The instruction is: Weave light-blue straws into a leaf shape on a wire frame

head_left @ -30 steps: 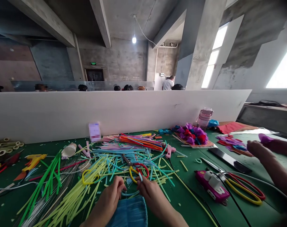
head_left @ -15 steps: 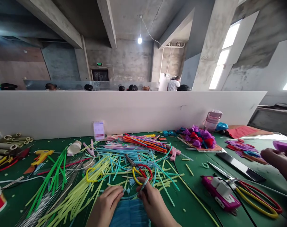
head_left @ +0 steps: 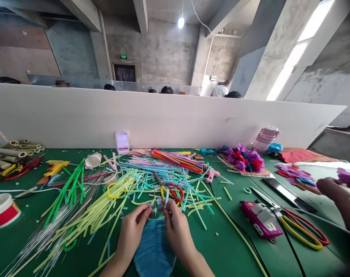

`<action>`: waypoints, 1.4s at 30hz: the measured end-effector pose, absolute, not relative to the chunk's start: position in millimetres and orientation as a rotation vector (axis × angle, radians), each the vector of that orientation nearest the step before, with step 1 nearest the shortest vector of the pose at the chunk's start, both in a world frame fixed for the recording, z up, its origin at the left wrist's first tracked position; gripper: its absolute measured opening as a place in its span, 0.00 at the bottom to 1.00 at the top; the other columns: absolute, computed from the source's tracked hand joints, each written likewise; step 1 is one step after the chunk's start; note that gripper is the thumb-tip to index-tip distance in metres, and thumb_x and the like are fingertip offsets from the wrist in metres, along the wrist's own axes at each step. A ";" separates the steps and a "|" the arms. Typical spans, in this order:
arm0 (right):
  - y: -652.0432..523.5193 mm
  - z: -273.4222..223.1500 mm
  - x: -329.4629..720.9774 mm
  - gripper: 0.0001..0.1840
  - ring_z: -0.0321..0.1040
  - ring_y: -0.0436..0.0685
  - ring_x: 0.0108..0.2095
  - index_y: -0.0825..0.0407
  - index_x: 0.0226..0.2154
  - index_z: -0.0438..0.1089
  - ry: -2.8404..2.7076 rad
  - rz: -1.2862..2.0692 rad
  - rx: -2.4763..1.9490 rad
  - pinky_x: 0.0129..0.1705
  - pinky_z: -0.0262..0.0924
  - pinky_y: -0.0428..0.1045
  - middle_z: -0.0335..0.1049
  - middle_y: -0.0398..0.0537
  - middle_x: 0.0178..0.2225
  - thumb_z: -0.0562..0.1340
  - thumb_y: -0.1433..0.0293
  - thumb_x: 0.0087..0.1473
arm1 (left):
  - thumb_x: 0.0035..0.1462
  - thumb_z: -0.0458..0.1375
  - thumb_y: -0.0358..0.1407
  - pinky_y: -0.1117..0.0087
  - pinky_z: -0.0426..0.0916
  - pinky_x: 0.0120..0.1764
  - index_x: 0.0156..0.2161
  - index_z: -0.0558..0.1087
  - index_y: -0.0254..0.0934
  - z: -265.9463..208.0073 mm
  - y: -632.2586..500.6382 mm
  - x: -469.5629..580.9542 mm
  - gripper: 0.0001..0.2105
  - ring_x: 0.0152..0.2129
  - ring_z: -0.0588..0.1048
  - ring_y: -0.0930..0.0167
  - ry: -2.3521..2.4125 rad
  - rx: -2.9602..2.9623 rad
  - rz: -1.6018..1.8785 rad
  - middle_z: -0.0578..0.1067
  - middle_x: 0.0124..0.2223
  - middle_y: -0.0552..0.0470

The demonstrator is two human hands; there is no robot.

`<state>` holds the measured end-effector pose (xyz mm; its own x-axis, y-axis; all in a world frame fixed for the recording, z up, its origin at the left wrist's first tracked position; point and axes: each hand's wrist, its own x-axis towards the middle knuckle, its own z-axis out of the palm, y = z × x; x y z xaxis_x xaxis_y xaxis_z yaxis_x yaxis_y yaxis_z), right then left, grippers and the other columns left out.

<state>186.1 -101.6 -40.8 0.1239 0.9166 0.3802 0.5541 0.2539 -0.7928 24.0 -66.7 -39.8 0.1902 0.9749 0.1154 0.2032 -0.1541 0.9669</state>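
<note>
My left hand (head_left: pixel 136 227) is closed in a pinch over the front of the table, around a small light blue bit on a thin wire. Close beside it, my right hand (head_left: pixel 175 226) has its fingers closed on a light blue pipe cleaner (head_left: pixel 166 198), which sticks up from the grip. The fingertips of both hands nearly meet, so the exact join is hidden. Beneath the hands shows a blue cloth (head_left: pixel 155 246). Just beyond them lie scissors with red and yellow handles (head_left: pixel 175 192) among loose light blue and yellow-green pipe cleaners (head_left: pixel 105 215).
At right are a magenta power strip (head_left: pixel 258 221), large scissors (head_left: pixel 301 229) and a dark phone (head_left: pixel 288 194). Another person's hand (head_left: pixel 333 192) holds purple material. A yellow glue gun (head_left: pixel 56 168) and red-white cup (head_left: pixel 3 211) lie left. A white partition (head_left: pixel 163 119) stands behind.
The view has tipped down and shifted slightly left. My hands have drawn closer together, and the light blue pipe cleaner in my right hand now points more upright.
</note>
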 end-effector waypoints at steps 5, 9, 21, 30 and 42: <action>-97.4 -46.4 178.1 0.10 0.76 0.58 0.36 0.49 0.42 0.65 -1.382 0.576 -1.362 0.37 0.68 0.48 0.77 0.50 0.37 0.51 0.64 0.64 | 0.58 0.58 0.49 0.65 0.75 0.40 0.41 0.73 0.42 -48.0 -66.1 26.0 0.14 0.37 0.81 0.60 1.135 1.492 1.105 0.83 0.38 0.47; -97.0 -47.6 174.8 0.11 0.76 0.56 0.37 0.48 0.44 0.67 -1.326 0.589 -1.302 0.38 0.68 0.47 0.78 0.49 0.38 0.53 0.63 0.64 | 0.59 0.57 0.48 0.66 0.74 0.40 0.39 0.73 0.42 -50.8 -64.5 26.5 0.12 0.38 0.81 0.61 1.102 1.498 1.102 0.83 0.38 0.47; -95.9 -54.4 175.3 0.08 0.76 0.56 0.35 0.47 0.38 0.76 -1.371 0.512 -1.244 0.38 0.69 0.47 0.78 0.48 0.37 0.60 0.68 0.59 | 0.56 0.61 0.44 0.68 0.72 0.37 0.33 0.80 0.41 -54.5 -58.2 25.1 0.10 0.36 0.77 0.63 1.073 1.732 1.256 0.78 0.36 0.47; -95.3 -45.7 180.5 0.11 0.75 0.57 0.31 0.50 0.33 0.78 -1.287 0.785 -1.170 0.34 0.68 0.48 0.78 0.48 0.30 0.62 0.61 0.58 | 0.53 0.65 0.42 0.69 0.70 0.32 0.37 0.74 0.40 -48.5 -58.9 23.9 0.10 0.28 0.76 0.67 1.122 1.651 1.151 0.77 0.31 0.53; -90.9 -49.7 179.0 0.16 0.71 0.55 0.27 0.52 0.32 0.78 -1.285 0.826 -1.236 0.29 0.66 0.47 0.78 0.47 0.28 0.63 0.57 0.55 | 0.55 0.63 0.44 0.63 0.71 0.45 0.35 0.80 0.38 -40.2 -58.9 24.2 0.11 0.42 0.77 0.60 0.962 1.491 1.174 0.81 0.41 0.45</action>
<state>179.0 -90.9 -49.7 0.1632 0.9575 0.2377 0.1808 0.2079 -0.9613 24.2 -58.9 -40.2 0.2219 0.9528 0.2072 0.0163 -0.2161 0.9762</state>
